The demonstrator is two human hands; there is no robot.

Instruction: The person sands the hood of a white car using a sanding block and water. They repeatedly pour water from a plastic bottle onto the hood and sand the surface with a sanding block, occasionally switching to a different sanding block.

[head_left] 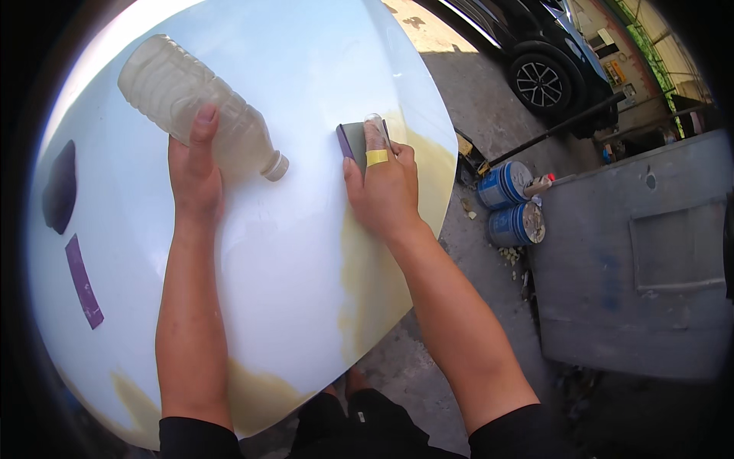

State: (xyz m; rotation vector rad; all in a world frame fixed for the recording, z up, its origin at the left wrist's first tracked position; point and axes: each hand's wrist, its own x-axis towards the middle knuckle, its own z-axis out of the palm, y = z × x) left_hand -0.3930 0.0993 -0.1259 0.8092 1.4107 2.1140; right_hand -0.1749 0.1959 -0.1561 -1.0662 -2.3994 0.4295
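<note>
Black sleeves point(511, 432) lead to the left hand point(196, 172), fingers wrapped around a tilted plastic bottle point(180, 83), and the right hand point(388, 187), clasping a purple-edged block point(351, 138) on the white panel point(287, 275). A wet grip could drop the bottle; uneven pressure might gouge the panel.

The left grip point(196, 170) is partly hidden behind the cloudy bottle point(187, 88); the right grip point(388, 183) covers part of the purple-edged block point(351, 142). The upper edge cuts off the dark car point(544, 73), the lower edge both black sleeves point(199, 438).
</note>
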